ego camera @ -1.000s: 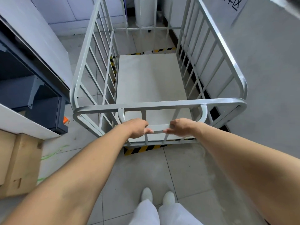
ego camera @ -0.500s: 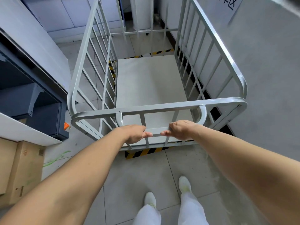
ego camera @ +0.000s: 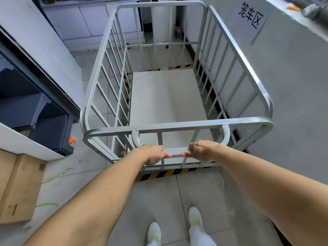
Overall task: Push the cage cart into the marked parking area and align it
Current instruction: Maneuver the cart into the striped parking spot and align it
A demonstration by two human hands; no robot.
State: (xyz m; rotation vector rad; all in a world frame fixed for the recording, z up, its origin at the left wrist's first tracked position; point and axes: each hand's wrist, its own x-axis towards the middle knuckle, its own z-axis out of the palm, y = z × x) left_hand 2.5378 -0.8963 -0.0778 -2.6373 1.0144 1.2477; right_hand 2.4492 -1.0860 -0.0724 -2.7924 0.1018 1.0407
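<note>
The grey metal cage cart (ego camera: 177,124) stands in front of me, its barred sides up and its flat deck bare. My left hand (ego camera: 152,154) and my right hand (ego camera: 202,150) are both closed around the low handle bar (ego camera: 176,151) on the near side, a little apart. Yellow-and-black floor tape (ego camera: 165,174) marks the parking area; a strip shows just under the cart's near edge, another at the far end and one along the left side. The cart's right side runs close along the grey wall.
A grey wall (ego camera: 291,89) with a paper sign (ego camera: 252,16) is on the right. A dark metal bench (ego camera: 35,110) and cardboard boxes (ego camera: 19,185) are on the left. White cabinets (ego camera: 92,23) stand at the back. My white shoes show at the bottom.
The cart has rolled a little farther from me, and more of the near tape strip shows under its edge. My feet have stepped. Both hands kept their hold.
</note>
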